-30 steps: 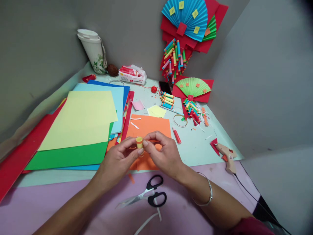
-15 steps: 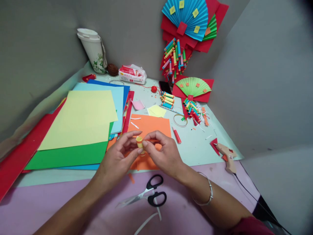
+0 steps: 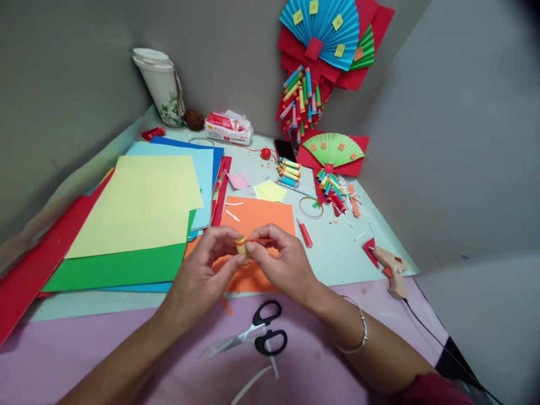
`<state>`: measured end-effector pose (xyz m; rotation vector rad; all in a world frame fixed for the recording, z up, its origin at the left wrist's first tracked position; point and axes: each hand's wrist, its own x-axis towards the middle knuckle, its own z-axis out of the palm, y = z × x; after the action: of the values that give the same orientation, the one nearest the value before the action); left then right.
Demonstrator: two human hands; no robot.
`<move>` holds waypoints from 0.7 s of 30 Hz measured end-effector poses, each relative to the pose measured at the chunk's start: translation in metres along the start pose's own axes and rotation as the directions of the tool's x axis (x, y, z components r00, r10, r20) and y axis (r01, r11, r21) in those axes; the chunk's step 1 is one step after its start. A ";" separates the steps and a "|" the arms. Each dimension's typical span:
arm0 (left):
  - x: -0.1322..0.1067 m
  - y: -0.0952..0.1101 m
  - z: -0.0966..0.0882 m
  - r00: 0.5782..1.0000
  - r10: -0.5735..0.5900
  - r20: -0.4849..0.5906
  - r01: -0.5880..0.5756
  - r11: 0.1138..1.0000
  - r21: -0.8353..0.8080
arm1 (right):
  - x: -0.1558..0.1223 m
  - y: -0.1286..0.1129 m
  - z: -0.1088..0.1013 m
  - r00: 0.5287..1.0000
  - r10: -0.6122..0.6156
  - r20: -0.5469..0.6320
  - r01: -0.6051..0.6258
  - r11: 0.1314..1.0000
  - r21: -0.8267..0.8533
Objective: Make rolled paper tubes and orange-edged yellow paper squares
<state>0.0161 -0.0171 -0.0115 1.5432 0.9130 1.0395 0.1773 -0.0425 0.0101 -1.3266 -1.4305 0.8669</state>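
Note:
Between my hands stands a small yellow paper roll (image 3: 242, 251) with an orange band near its top. My left hand (image 3: 207, 264) closes on it from the left, thumb in front and index finger at the top rim. With thumb and index finger, my right hand (image 3: 283, 260) pinches a thin orange paper strip (image 3: 265, 241) against the roll's right side. Under both hands lies an orange sheet (image 3: 261, 216). Black-handled scissors (image 3: 258, 329) rest nearer to me, their blades pointing left.
Stacked coloured paper (image 3: 139, 208) covers the left side. A red glue tube (image 3: 304, 233) and a corded glue gun (image 3: 392, 270) lie to the right. Several finished rolls (image 3: 288, 172) sit farther back, near a green paper fan (image 3: 333, 149). A white cup (image 3: 158, 84) stands back left.
My left index finger has come down onto the roll's top rim, and the roll's opening shows less. My right hand has barely moved.

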 end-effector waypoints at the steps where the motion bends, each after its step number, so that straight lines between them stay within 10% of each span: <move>1: 0.000 -0.001 0.000 1.000 0.002 0.002 -0.002 1.000 -0.005 | 0.000 0.000 0.000 1.000 0.000 0.004 0.000 1.000 0.006; 21: 0.006 -0.001 -0.005 0.995 -0.095 0.041 0.099 0.991 -0.088 | 0.002 0.006 0.003 0.998 0.053 0.025 -0.052 0.999 -0.015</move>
<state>0.0137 -0.0103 -0.0107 1.4250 0.8950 0.9665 0.1763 -0.0394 0.0042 -1.3739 -1.4294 0.9120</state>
